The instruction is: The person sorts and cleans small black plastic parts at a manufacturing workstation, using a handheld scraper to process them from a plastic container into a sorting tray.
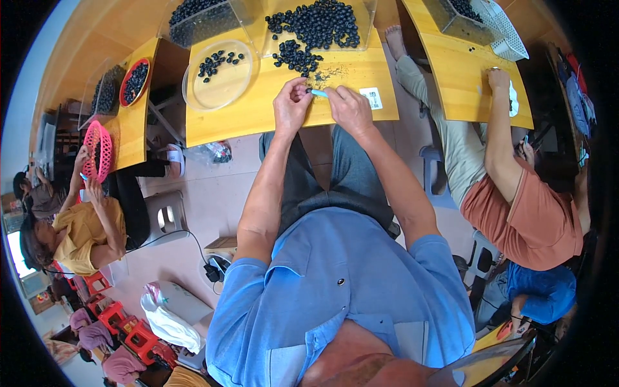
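At the near edge of the yellow table (277,119), my left hand (292,106) pinches a small black round piece (309,91), berry-like; its exact kind cannot be made out. My right hand (351,109) is closed around a slim tool with a light-blue handle (319,93). The tool's tip meets the piece between my hands, and the tip itself is too small to make out. Just beyond my fingers lie brown crumbs (332,72) and a loose heap of similar black pieces (298,58), spilling from a clear bin (367,26).
Left of my hands, a round clear tray (193,84) holds some black pieces. A white printed card (371,98) lies to the right. Another clear bin (222,22) stands at the far left. People sit at tables on both sides; one holds a pink basket (98,151).
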Available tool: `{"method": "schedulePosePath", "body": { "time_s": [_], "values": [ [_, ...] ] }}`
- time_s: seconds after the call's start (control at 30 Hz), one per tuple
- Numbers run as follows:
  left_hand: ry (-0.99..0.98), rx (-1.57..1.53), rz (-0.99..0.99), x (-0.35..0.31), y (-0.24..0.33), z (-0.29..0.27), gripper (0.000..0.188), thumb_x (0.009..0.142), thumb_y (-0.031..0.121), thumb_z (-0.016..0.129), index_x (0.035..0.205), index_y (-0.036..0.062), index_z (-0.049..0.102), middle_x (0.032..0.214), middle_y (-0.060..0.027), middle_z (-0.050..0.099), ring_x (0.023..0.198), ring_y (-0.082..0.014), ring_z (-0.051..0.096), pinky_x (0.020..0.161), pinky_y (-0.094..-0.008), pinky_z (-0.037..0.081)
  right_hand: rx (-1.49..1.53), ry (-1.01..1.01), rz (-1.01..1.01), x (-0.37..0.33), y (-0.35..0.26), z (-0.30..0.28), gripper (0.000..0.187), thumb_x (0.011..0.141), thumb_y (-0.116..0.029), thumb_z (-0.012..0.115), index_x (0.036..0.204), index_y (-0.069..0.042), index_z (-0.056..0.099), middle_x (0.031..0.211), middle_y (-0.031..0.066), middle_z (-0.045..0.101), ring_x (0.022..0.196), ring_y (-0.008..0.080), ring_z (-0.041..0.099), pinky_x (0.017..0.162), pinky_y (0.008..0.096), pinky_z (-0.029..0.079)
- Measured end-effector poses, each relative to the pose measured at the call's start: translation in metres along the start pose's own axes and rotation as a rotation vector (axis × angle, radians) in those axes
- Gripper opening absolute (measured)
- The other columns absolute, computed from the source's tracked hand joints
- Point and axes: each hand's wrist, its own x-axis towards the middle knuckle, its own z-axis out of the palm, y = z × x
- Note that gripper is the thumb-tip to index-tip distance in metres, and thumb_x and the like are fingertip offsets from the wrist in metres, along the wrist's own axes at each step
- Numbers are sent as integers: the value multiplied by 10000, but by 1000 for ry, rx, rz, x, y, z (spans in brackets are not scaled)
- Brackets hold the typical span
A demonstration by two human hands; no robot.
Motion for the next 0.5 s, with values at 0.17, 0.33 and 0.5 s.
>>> {"method": "schedulePosePath", "body": {
  "time_s": [0.17,0.33,0.5],
  "values": [
    [-13,1,-11,1,-4,-1,412,899,-75,754,1291,-27,637,1012,-28,684,896,-85,643,850,-233,559,5,-9,9,-1,2,3,193,876,-80,673,1055,-89,744,819,81,642,753,273,717,653,421,598],
    [-17,-114,-39,-1,-3,-1,398,894,-90,754,1269,-26,641,1025,-27,678,916,-86,643,863,-231,553,7,-30,34,-1,1,4,199,880,-79,660,1060,-90,745,831,90,661,756,283,727,659,427,603],
    [-8,-181,-35,-2,-6,-2,390,895,-91,757,1262,-19,646,1025,-25,680,896,-83,644,842,-227,553,-51,-57,150,1,3,6,195,891,-88,645,1061,-88,741,847,94,672,780,296,734,666,442,612]
  ]
}}
